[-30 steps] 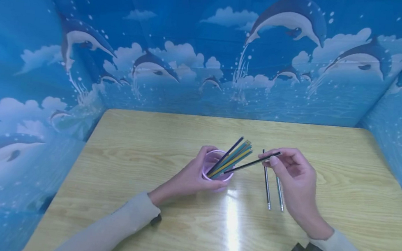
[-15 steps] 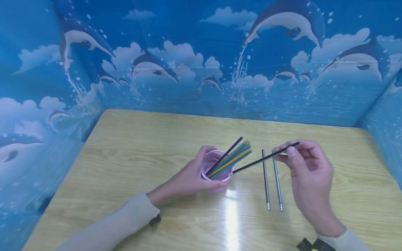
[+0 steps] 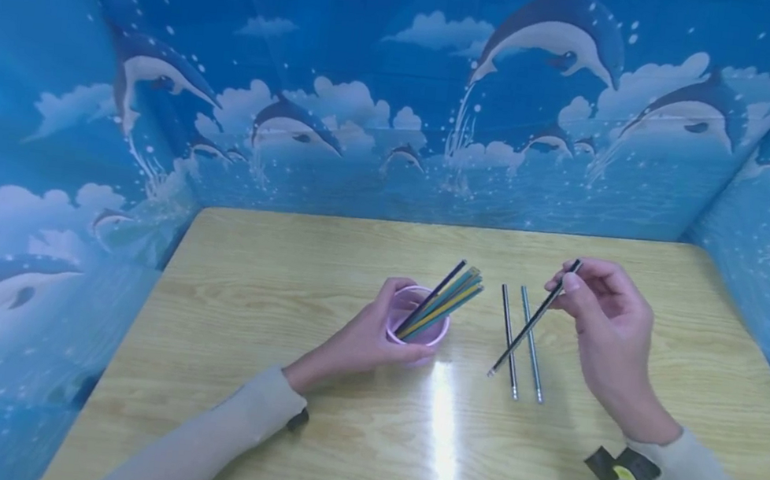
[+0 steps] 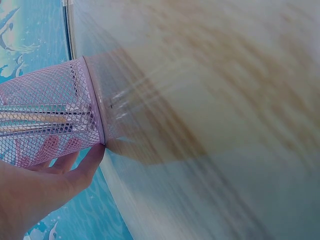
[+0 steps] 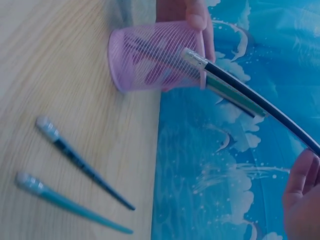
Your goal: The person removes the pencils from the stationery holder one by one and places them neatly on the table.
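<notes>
My left hand (image 3: 374, 334) grips a pink mesh pencil cup (image 5: 130, 57) around its side, near the middle of the table. Several pencils (image 3: 447, 303) in dark, teal and yellow lean in it toward the upper right. Between thumb and fingers, my right hand (image 3: 607, 325) pinches a black pencil (image 5: 255, 97) near its upper end. Its silver eraser end slants down and left, outside the cup. In the head view this pencil overlaps a dark pencil (image 3: 507, 313) and a teal pencil (image 3: 535, 368), which lie side by side on the table right of the cup.
The wood-grain table (image 3: 267, 274) ends at a blue dolphin-print backdrop (image 3: 366, 159) behind and at the sides. A bright light reflection (image 3: 443, 429) shows on the tabletop in front of the cup.
My right hand has moved right and away from the cup, drawing the black pencil's lower end out of it and tilting the pencil steeper. The left hand stays on the cup.
</notes>
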`<state>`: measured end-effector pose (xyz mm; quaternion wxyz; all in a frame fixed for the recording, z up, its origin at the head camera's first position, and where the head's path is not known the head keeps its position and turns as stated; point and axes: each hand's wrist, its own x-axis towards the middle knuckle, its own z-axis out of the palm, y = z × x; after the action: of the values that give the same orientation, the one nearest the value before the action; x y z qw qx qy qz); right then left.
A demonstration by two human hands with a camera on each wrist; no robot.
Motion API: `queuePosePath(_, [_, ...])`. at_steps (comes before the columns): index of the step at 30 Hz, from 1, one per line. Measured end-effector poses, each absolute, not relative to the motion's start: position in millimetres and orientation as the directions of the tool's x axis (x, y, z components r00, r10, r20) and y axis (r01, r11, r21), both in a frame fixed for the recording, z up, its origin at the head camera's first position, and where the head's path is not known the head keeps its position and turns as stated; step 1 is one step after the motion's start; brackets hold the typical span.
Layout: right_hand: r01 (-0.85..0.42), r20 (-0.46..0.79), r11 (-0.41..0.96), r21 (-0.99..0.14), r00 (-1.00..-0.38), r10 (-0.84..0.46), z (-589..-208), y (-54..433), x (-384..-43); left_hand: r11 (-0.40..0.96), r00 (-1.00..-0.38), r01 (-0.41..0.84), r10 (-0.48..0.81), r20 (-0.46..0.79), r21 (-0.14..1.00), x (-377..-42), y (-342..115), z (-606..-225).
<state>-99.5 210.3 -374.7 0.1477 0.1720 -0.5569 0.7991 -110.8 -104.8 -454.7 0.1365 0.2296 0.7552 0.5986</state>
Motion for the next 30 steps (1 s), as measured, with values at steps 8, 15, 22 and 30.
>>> queuePosePath(8, [-0.314,0.310,-0.074,-0.947,-0.949,0.055,-384,231,-115,0.170,-0.860,0.185,0.504,0.075,0.968,-111,-104,-453])
queuePosePath(15, [-0.260,0.260,0.003,-0.966,-0.965,0.043,-392,243,-120,0.161,-0.857,0.189,0.509,0.083,0.969,-112,-103,-454])
queuePosePath(22, [-0.231,0.231,0.001,-0.973,-0.973,0.031,-399,252,-127,0.156,-0.857,0.190,0.509,0.086,0.969,-112,-103,-455])
queuePosePath(30, [-0.110,0.115,0.255,-0.961,-0.993,0.003,-411,267,-140,0.172,-0.861,0.181,0.503,0.071,0.968,-111,-104,-455])
